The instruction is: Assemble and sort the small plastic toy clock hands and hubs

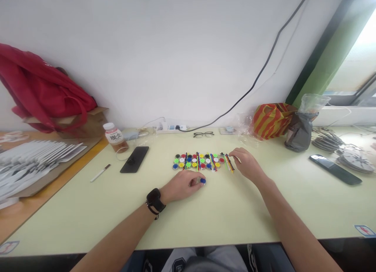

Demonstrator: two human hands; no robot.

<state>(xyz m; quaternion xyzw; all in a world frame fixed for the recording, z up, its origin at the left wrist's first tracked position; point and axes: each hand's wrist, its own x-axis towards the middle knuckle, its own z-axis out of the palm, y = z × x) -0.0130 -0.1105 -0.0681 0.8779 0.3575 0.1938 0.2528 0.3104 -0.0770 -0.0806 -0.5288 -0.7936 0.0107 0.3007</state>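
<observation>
A grid of small coloured round pieces [194,160] lies on the pale green table [223,209], crossed by several coloured sticks [229,162]. My left hand [183,185], with a black watch on its wrist, rests on the table just in front of the grid. Its fingertips are closed on a blue round piece [202,180]. My right hand [246,163] sits at the grid's right end, fingers curled and touching the sticks there.
A black phone [134,159], a white pen [100,173] and a small bottle [116,138] lie to the left. Glasses [203,134] and a power strip [170,127] sit by the wall. A striped bag [272,120] and a second phone [335,169] are on the right.
</observation>
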